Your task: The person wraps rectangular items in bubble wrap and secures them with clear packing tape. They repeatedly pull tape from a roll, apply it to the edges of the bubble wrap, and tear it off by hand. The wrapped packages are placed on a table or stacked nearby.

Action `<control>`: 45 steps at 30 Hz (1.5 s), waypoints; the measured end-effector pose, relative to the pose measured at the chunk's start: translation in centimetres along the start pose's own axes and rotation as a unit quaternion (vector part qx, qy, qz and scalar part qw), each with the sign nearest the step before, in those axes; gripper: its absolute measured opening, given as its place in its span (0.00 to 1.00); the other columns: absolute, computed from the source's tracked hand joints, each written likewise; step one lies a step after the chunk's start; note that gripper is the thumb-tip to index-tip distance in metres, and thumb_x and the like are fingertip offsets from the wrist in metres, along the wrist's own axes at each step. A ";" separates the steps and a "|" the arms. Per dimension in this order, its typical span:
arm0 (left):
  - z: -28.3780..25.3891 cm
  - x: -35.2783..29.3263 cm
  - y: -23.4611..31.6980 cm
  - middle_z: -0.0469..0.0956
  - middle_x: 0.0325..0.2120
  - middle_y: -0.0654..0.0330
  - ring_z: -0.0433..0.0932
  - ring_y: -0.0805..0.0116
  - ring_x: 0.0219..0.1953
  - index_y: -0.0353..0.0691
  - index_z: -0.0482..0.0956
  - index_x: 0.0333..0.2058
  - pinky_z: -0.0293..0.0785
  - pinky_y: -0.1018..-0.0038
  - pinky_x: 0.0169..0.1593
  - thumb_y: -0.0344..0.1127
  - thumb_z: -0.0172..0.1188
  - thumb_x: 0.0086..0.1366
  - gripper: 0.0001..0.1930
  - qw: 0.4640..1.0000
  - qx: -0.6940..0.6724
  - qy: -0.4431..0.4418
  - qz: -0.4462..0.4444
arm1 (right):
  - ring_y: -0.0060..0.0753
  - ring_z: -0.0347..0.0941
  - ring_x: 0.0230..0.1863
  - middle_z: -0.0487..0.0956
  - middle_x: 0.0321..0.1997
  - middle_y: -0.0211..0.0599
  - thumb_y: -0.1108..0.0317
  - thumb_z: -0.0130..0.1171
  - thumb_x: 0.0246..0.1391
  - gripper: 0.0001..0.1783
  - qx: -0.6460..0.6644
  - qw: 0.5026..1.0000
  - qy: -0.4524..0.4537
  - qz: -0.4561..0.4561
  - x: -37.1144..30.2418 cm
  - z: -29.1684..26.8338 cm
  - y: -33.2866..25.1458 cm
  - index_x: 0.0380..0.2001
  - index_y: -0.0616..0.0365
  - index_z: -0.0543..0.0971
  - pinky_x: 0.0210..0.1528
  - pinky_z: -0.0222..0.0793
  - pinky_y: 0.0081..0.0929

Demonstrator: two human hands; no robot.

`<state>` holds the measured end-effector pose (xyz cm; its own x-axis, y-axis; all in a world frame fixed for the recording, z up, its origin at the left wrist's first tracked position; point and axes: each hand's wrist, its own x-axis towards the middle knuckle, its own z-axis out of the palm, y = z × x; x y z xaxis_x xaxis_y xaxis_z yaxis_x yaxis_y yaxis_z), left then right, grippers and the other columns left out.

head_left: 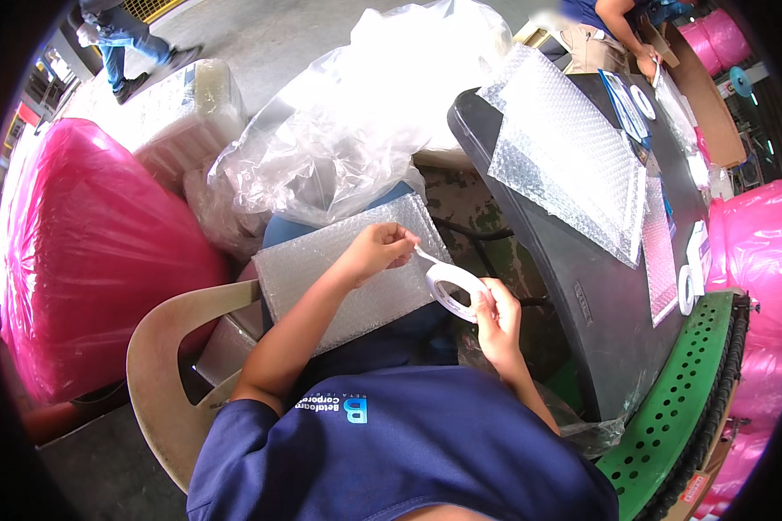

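Stretching down the right side, a black table [582, 339] bears loose bubble-wrap sheets [573, 165], while a big pink-wrapped bundle [104, 260] stands at the far left. Clear plastic [321, 165] is heaped beyond the person's knees. Nearer, a flat piece of bubble wrap [334, 273] lies in front of the person, apparently across the lap; glare on its surface makes it hard to tell whether it is a single sheet or a made-up pouch, or whether any tape is already on it. Above its right edge, the right hand [500, 326] grips a white tape roll [460, 273], thumb against the ring. The left hand [378, 252] is closed in a pinch on the free end, and a short strip of tape [426, 255] runs between the two — drawn off, but not parted from the roll. So the work looks to be partway along: the wrap is laid out and the tape started, while tearing off the strip and sticking it down seem left to do.
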<state>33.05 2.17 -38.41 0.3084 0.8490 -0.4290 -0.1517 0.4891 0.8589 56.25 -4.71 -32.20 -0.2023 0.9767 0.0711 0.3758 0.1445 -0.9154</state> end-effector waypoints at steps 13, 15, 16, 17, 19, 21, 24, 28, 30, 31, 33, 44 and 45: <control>0.0 -0.6 -0.1 0.77 0.29 0.63 0.76 0.76 0.31 0.32 0.78 0.38 0.76 0.78 0.39 0.28 0.59 0.64 0.07 0.994 0.075 0.029 0.068 | 0.15 0.63 0.22 0.73 0.23 0.31 0.69 0.55 0.60 0.09 -0.036 0.999 -0.021 0.019 0.3 0.3 -1.3 0.37 0.66 0.75 0.24 0.59 0.18; 0.0 0.1 -0.2 0.78 0.29 0.61 0.77 0.74 0.31 0.31 0.77 0.38 0.76 0.77 0.39 0.27 0.61 0.62 0.07 0.975 0.158 0.066 0.143 | 0.15 0.65 0.23 0.75 0.24 0.33 0.70 0.55 0.60 0.10 -0.044 0.999 -0.015 0.002 0.3 0.4 -1.4 0.40 0.66 0.75 0.25 0.62 0.19; 0.3 0.5 0.2 0.78 0.29 0.60 0.77 0.73 0.31 0.31 0.76 0.38 0.76 0.76 0.38 0.27 0.61 0.61 0.08 0.953 0.207 0.098 0.198 | 0.16 0.66 0.23 0.76 0.25 0.34 0.70 0.55 0.60 0.10 -0.043 0.999 -0.004 -0.012 0.3 0.7 -1.5 0.41 0.66 0.75 0.25 0.63 0.19; 0.4 1.0 0.6 0.78 0.29 0.59 0.77 0.72 0.32 0.30 0.75 0.37 0.76 0.75 0.38 0.26 0.62 0.60 0.08 0.925 0.254 0.129 0.251 | 0.16 0.67 0.24 0.77 0.26 0.35 0.70 0.54 0.60 0.11 -0.041 0.999 0.008 -0.026 0.2 0.9 -1.6 0.42 0.66 0.75 0.26 0.64 0.20; 0.3 2.8 1.3 0.78 0.28 0.57 0.78 0.69 0.32 0.31 0.72 0.38 0.76 0.73 0.38 0.25 0.62 0.59 0.10 0.914 0.255 0.167 0.266 | 0.19 0.69 0.23 0.78 0.28 0.38 0.71 0.54 0.59 0.12 -0.061 0.998 0.008 -0.010 0.1 0.6 -1.9 0.44 0.65 0.75 0.26 0.65 0.21; -0.4 5.0 1.4 0.78 0.28 0.55 0.78 0.66 0.32 0.32 0.69 0.39 0.76 0.72 0.37 0.24 0.62 0.59 0.12 0.899 0.264 0.198 0.286 | 0.23 0.71 0.22 0.78 0.28 0.40 0.72 0.55 0.59 0.13 -0.094 0.996 -0.003 -0.010 -0.1 0.3 -1.6 0.46 0.63 0.75 0.26 0.66 0.22; -1.8 8.4 -0.2 0.77 0.28 0.55 0.78 0.63 0.33 0.33 0.66 0.40 0.76 0.70 0.37 0.24 0.61 0.59 0.13 0.879 0.292 0.217 0.308 | 0.32 0.72 0.21 0.77 0.25 0.42 0.72 0.55 0.57 0.14 -0.165 0.986 -0.032 -0.013 -0.1 -0.4 -0.8 0.47 0.59 0.76 0.25 0.68 0.27; -2.3 9.8 -1.7 0.77 0.30 0.54 0.78 0.62 0.34 0.33 0.66 0.41 0.75 0.70 0.38 0.23 0.60 0.59 0.14 0.875 0.309 0.200 0.314 | 0.42 0.73 0.21 0.75 0.22 0.43 0.70 0.54 0.56 0.15 -0.245 0.967 -0.061 0.032 -0.6 -0.8 -0.7 0.48 0.54 0.78 0.25 0.69 0.35; -2.2 10.0 -2.2 0.76 0.30 0.53 0.77 0.62 0.34 0.33 0.66 0.41 0.75 0.70 0.39 0.23 0.60 0.59 0.14 0.875 0.309 0.192 0.320 | 0.44 0.74 0.22 0.75 0.21 0.43 0.69 0.54 0.56 0.16 -0.268 0.959 -0.078 0.045 -0.8 -0.9 -0.4 0.48 0.52 0.78 0.25 0.70 0.38; -2.2 9.9 -2.2 0.76 0.30 0.53 0.77 0.62 0.34 0.33 0.66 0.41 0.75 0.70 0.39 0.23 0.60 0.59 0.14 0.874 0.312 0.189 0.321 | 0.44 0.74 0.22 0.75 0.21 0.43 0.68 0.54 0.56 0.16 -0.273 0.956 -0.088 0.052 -0.8 -1.0 -0.2 0.49 0.52 0.78 0.25 0.70 0.38; -2.1 9.8 -2.4 0.76 0.30 0.53 0.77 0.62 0.34 0.33 0.66 0.42 0.74 0.71 0.39 0.23 0.60 0.60 0.14 0.875 0.315 0.186 0.318 | 0.45 0.75 0.23 0.75 0.21 0.44 0.67 0.53 0.56 0.17 -0.286 0.951 -0.101 0.060 -0.9 -1.0 -0.1 0.49 0.51 0.78 0.26 0.71 0.39; -2.0 10.0 -2.8 0.76 0.29 0.53 0.77 0.61 0.33 0.33 0.65 0.42 0.74 0.69 0.39 0.25 0.59 0.61 0.13 0.869 0.335 0.197 0.305 | 0.50 0.76 0.25 0.76 0.23 0.47 0.62 0.52 0.57 0.19 -0.327 0.929 -0.134 0.109 -0.2 -1.1 -1.1 0.51 0.52 0.77 0.28 0.73 0.42; -1.9 10.0 -2.8 0.76 0.29 0.53 0.77 0.61 0.33 0.33 0.66 0.42 0.74 0.69 0.39 0.25 0.59 0.61 0.14 0.867 0.338 0.198 0.307 | 0.50 0.76 0.25 0.76 0.23 0.48 0.62 0.52 0.57 0.19 -0.329 0.928 -0.132 0.109 -0.2 -1.1 -1.1 0.51 0.52 0.77 0.28 0.73 0.42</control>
<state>34.75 9.72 -45.61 -0.0032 0.9754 0.2206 0.4543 -0.1951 0.8692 56.91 -4.86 -30.79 -0.2386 0.9335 -0.2677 0.8880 0.0982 -0.4492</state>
